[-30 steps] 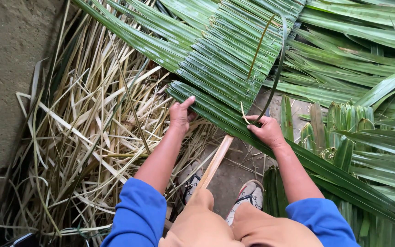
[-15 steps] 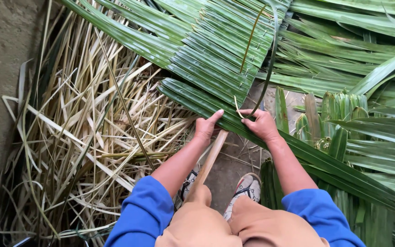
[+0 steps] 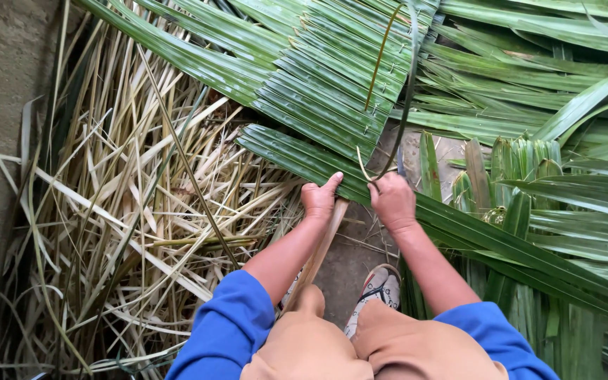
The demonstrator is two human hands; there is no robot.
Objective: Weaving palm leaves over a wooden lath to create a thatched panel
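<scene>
At frame centre, left hand [image 3: 319, 199] and right hand [image 3: 393, 199] each have a closed grip on the long green folded palm leaf [image 3: 297, 156].

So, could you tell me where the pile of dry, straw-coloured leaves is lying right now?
In the head view the pile of dry leaves lies on the ground at the person's left, beside the left hand and under the edge of the green palm-leaf panel.
</scene>
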